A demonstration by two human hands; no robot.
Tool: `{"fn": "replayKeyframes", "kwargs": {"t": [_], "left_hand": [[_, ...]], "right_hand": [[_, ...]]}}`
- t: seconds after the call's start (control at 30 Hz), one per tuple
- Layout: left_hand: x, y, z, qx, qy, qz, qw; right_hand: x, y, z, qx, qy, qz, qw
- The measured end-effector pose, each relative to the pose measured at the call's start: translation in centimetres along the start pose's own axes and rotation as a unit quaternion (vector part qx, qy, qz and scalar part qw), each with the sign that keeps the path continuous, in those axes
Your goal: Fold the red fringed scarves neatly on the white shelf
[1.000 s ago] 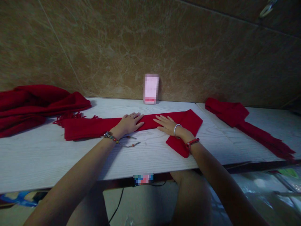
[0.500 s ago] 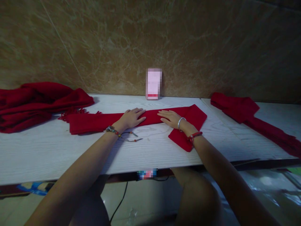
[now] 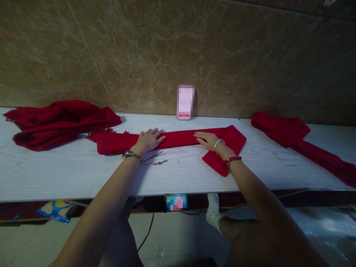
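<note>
White table (image 3: 69, 174) bears a folded red scarf (image 3: 179, 139) under the spread left hand (image 3: 148, 141) and flattened right hand (image 3: 208, 140)

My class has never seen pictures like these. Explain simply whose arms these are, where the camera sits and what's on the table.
There is no machine here: these are a person's own bare arms, seen from one camera worn on the head, looking forward and down. The left hand and right hand lie flat on a folded red scarf; neither grasps it. On the white table, a bunched red cloth lies to the left and a fringed red scarf to the right. A blurred pink thing stands by the brown wall.
</note>
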State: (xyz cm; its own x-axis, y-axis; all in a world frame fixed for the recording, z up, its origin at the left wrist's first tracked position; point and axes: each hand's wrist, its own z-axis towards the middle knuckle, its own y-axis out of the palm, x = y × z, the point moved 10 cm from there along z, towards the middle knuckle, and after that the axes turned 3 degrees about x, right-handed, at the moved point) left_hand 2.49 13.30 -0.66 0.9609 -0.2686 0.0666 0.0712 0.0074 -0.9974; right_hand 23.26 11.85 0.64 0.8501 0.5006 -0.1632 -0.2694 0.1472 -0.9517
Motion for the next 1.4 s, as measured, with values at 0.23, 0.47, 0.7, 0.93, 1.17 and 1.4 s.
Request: {"fn": "replayKeyframes", "kwargs": {"t": [0.23,0.47,0.7,0.93,1.17,1.4], "left_hand": [[-1.6,-1.1,-0.7,0.041,-0.032,0.027,0.998],[-7.0,-1.5,-4.5,-0.021,-0.068,0.062,0.996],[-12.2,-3.0,-8.5,0.036,-0.122,0.064,0.990],[-14.3,-3.9,-9.0,0.164,-0.132,-0.004,0.977],[-14.7,-8.1,-11.5,0.339,-0.192,-0.086,0.917],[-15.8,-10.4,-13.8,0.360,-0.238,-0.007,0.902]], "right_hand": [[-0.2,0.1,-0.8,-0.014,-0.038,-0.017,0.999],[-0.9,-0.4,-0.6,-0.080,-0.037,-0.060,0.994],[-11.7,-0.5,1.2,-0.107,-0.111,-0.017,0.988],[-16.9,4.1,2.3,-0.117,-0.090,-0.043,0.988],[-16.1,5.0,1.8,-0.112,-0.081,-0.047,0.989],[-16.1,5.1,1.6,-0.110,-0.070,-0.035,0.991]]}}
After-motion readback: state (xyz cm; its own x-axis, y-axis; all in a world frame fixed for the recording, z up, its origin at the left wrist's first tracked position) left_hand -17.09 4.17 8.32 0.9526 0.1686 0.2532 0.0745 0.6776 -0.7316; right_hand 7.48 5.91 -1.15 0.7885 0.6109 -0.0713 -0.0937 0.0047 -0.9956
